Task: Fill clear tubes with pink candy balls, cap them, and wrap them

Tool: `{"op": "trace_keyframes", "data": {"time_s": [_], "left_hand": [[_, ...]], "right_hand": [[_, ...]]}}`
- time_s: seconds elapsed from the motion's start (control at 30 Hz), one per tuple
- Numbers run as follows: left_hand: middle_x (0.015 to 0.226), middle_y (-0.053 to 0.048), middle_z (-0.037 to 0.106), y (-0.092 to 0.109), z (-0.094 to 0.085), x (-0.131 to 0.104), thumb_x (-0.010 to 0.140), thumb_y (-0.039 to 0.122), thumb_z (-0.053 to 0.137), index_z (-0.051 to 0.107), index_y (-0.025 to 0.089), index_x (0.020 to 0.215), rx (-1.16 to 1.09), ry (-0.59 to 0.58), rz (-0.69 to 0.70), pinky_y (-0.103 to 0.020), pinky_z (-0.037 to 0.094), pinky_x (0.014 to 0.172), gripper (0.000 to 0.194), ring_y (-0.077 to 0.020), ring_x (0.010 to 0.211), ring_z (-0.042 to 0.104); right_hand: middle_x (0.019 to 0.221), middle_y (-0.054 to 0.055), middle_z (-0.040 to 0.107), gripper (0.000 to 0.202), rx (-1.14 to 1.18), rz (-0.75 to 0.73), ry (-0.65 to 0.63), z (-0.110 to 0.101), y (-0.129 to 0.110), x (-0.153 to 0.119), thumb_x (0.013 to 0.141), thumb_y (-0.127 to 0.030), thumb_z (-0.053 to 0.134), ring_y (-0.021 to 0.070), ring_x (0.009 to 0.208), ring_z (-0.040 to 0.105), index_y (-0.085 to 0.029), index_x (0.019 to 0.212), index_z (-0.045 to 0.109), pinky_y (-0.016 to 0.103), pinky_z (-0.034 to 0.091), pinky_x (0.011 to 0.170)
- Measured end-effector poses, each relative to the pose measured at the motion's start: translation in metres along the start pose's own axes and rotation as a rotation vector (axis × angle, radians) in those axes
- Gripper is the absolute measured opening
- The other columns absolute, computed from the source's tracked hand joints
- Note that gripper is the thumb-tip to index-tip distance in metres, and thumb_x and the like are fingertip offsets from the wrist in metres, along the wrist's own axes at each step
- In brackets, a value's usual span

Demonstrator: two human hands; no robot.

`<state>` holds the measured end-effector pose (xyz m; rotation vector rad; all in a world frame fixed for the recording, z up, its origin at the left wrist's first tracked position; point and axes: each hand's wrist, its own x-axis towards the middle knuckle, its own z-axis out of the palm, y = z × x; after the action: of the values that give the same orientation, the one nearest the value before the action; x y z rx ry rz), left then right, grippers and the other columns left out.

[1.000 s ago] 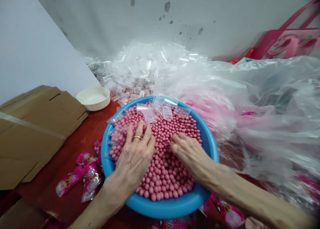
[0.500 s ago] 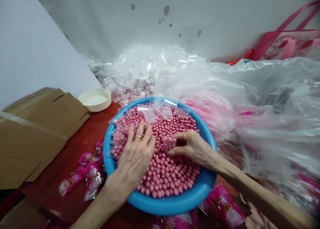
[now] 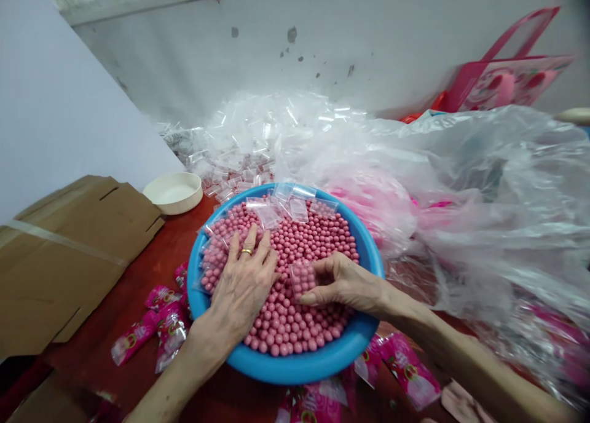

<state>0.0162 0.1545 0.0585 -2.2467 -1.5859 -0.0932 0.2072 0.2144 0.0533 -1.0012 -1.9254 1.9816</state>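
A blue basin [image 3: 295,374] is filled with pink balls [image 3: 295,324]. My right hand [image 3: 343,284] pinches a small clear packet [image 3: 302,278] between thumb and fingers, just over the balls; pink balls show inside it. Resting on the left part of the pile, my left hand [image 3: 246,275] has its fingers stretched and slightly apart, with a gold-coloured ring on one. Clear packets with pink balls [image 3: 211,260] lie beside and partly under its fingers. Flat clear packets [image 3: 298,210] are spread across the balls at the far side of the basin.
Behind the basin is a heap of clear packets [image 3: 258,128]. Crumpled clear plastic [image 3: 461,183] spreads to the right. On the left are a round white tray [image 3: 174,193] and a cardboard box [image 3: 83,251]. Printed pink packets [image 3: 173,331] lie around the basin on the red table [image 3: 184,232].
The view has shifted slightly. The packet in my right hand now shows more pink balls and faces me more fully. My left hand stays on the balls at the left.
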Motion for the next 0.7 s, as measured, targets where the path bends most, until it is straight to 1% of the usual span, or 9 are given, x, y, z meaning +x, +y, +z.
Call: {"op": "trace_keyframes", "data": {"time_s": [0.1,0.23,0.43,0.53,0.6,0.7], "left_hand": [[0.129,-0.018,0.058,-0.0004,0.0016,-0.0007,0.085,0.018,0.056,0.065,0.008,0.105,0.007,0.015,0.009,-0.059,0.036,0.101,0.024,-0.0395,0.125,0.044],[0.130,-0.018,0.057,-0.0001,0.0020,-0.0011,0.085,0.018,0.056,0.065,0.008,0.106,0.011,0.013,0.016,-0.059,0.036,0.101,0.025,-0.0395,0.125,0.044],[0.130,-0.018,0.057,0.0002,-0.0004,0.0002,0.085,0.018,0.056,0.066,0.008,0.104,0.017,0.007,0.020,-0.060,0.037,0.100,0.024,-0.0403,0.125,0.044],[0.130,-0.019,0.057,0.0000,-0.0012,0.0012,0.085,0.017,0.055,0.066,0.008,0.103,0.014,0.009,0.022,-0.060,0.038,0.099,0.023,-0.0404,0.124,0.046],[0.130,-0.019,0.057,0.0001,-0.0015,0.0015,0.085,0.017,0.054,0.066,0.008,0.103,0.014,-0.004,0.019,-0.060,0.038,0.100,0.023,-0.0402,0.124,0.045],[0.132,-0.019,0.055,0.0004,-0.0013,0.0014,0.086,0.018,0.053,0.066,0.009,0.104,0.014,-0.022,0.017,-0.060,0.036,0.101,0.024,-0.0399,0.126,0.044]], "right_hand": [[0.057,-0.006,0.048,0.033,0.069,0.050,-0.065,-0.0002,0.0016,-0.0026,0.065,-0.043,0.074,0.0066,0.053,0.038,-0.014,0.063,0.058,0.021,0.030,0.051],[0.050,-0.007,0.044,0.036,0.130,0.112,-0.083,-0.0001,0.0049,-0.0015,0.064,-0.044,0.076,0.0043,0.046,0.034,-0.014,0.060,0.056,0.019,0.024,0.045],[0.047,-0.006,0.049,0.036,0.187,0.172,-0.132,0.0002,-0.0019,0.0003,0.059,-0.043,0.078,0.0039,0.042,0.039,-0.013,0.057,0.057,0.018,0.028,0.042],[0.045,-0.006,0.049,0.037,0.196,0.191,-0.126,0.0005,-0.0045,0.0004,0.057,-0.042,0.079,0.0037,0.041,0.039,-0.012,0.057,0.058,0.017,0.029,0.041],[0.044,-0.006,0.048,0.036,0.208,0.198,-0.126,0.0006,-0.0041,0.0005,0.057,-0.042,0.079,0.0034,0.041,0.038,-0.012,0.058,0.059,0.017,0.029,0.041],[0.047,-0.006,0.050,0.034,0.247,0.216,-0.111,0.0009,-0.0028,0.0011,0.058,-0.041,0.080,0.0032,0.042,0.039,-0.012,0.060,0.061,0.017,0.030,0.042]]}}
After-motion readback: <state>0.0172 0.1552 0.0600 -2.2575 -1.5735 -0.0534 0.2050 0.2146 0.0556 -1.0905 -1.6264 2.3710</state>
